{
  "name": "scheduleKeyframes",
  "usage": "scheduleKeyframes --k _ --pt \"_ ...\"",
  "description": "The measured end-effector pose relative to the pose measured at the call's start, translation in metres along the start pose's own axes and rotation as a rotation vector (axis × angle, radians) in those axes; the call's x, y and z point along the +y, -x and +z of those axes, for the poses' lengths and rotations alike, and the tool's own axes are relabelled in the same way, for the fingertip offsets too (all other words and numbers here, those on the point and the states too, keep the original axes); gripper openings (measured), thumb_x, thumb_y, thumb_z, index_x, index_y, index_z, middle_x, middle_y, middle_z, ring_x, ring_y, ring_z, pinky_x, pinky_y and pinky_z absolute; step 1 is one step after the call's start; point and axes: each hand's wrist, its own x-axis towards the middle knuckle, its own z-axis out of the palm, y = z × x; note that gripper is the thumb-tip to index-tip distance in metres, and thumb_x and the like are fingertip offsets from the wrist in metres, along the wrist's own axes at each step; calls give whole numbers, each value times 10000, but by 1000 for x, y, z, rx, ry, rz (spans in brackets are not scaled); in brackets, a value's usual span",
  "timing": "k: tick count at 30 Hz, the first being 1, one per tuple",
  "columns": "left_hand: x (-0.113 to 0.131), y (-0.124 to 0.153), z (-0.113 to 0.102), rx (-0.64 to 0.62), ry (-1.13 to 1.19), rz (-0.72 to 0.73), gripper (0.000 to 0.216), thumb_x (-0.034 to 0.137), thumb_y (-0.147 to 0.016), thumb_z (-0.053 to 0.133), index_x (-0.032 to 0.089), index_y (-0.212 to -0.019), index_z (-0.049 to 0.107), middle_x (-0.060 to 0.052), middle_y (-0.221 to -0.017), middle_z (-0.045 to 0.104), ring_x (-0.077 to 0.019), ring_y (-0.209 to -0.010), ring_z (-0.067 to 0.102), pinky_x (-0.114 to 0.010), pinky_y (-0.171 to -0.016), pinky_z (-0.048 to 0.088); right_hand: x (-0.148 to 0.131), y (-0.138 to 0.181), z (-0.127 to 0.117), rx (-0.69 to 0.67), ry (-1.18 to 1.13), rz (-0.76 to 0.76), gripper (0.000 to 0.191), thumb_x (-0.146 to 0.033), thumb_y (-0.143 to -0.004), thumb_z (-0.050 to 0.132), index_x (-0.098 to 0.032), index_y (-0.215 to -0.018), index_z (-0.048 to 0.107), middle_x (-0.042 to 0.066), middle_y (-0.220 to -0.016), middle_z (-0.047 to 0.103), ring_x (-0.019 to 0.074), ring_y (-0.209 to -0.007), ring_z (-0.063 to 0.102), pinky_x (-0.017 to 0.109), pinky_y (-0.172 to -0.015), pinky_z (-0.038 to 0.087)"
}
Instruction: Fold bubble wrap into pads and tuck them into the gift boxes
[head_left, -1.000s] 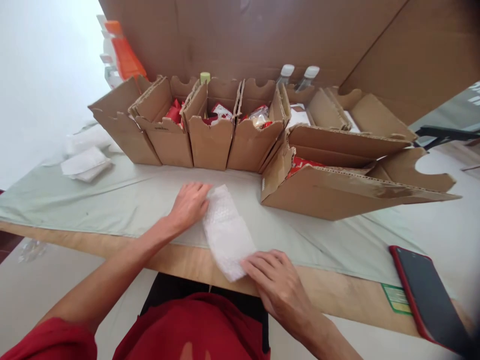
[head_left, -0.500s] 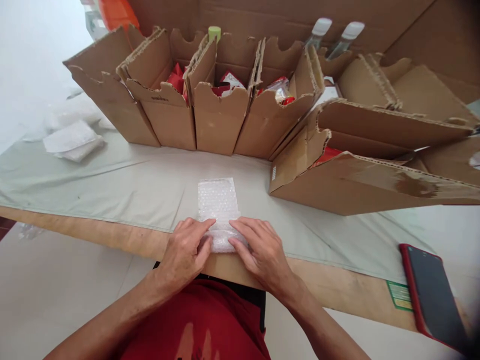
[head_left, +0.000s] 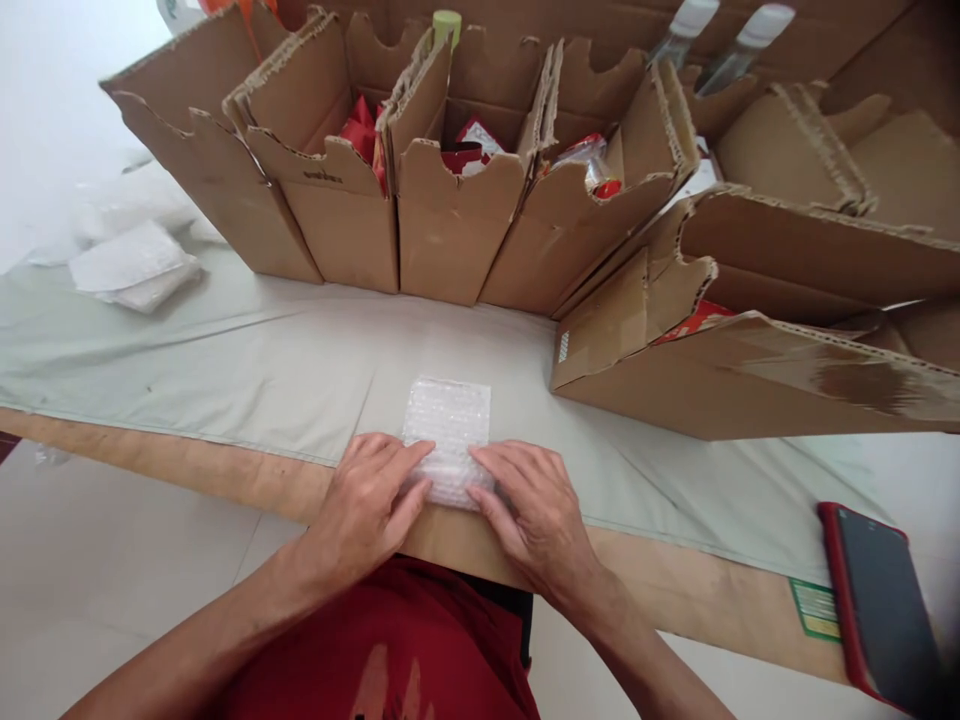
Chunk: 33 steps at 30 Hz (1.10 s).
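Note:
A clear sheet of bubble wrap (head_left: 448,412) lies on the cloth at the table's near edge, its near end folded over into a thicker flat roll. My left hand (head_left: 379,490) grips the left end of that fold between thumb and fingers. On the other end, my right hand (head_left: 529,500) does the same, thumb near the edge and fingers on top. Whether anything is wrapped inside the fold, I cannot tell.
Open cardboard bins (head_left: 457,225) stand in a row behind, several with red packets inside. A larger cardboard box (head_left: 750,390) is at the right. A red-cased phone (head_left: 885,600) rests at the front right. Bubble wrap pieces (head_left: 139,265) lie at the left.
The flat part of the bubble wrap beyond my hands has become shorter as the near end is folded further. Both hands keep their hold. The view has shifted slightly.

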Motion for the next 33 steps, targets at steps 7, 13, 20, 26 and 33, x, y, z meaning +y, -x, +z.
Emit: scheduleKeyframes --k 7,13,20,26,33 --pt "-18 -19 11 118 -81 -67 254 241 -994 580 155 -1221 656 -139 -1110 705 -289 -1007 653 -448 -875 530 6 -11 8 -79 170 -106 202 -184 -995 589 -168 -1182 662 112 -1132 752 289 -1081 660 467 -966 435" --pt "7 14 -14 206 628 -655 411 349 -957 673 234 -1348 617 -88 -1166 708 -246 -1094 669 -394 -971 542 10 -22 6 66 -121 213 213 -257 -1006 607 -216 -1204 673 69 -1046 772 232 -932 687 379 -849 514" --pt "29 -6 -3 21 1405 -900 379 403 -796 864 219 -1099 731 -28 -978 752 -189 -967 678 -275 -889 546 -18 0 -9 15 -436 404 256 -317 -940 678 -281 -1192 703 67 -1289 695 242 -1193 633 409 -1028 505" --pt "45 -24 -4 -250 1168 -566 387 478 -855 795 252 -1158 711 -21 -945 741 -175 -856 677 -241 -756 549 0 33 -52 -48 -879 613 452 -551 -892 718 -225 -1205 722 80 -1063 766 231 -948 727 333 -837 593" --pt "81 -161 -8 91 280 330 516 219 -901 691 193 -1404 581 -185 -1549 504 -350 -1488 409 -559 -1218 357 30 67 -161 490 -439 685 243 -493 -886 736 -313 -1043 780 47 -990 789 255 -843 759 307 -675 617"
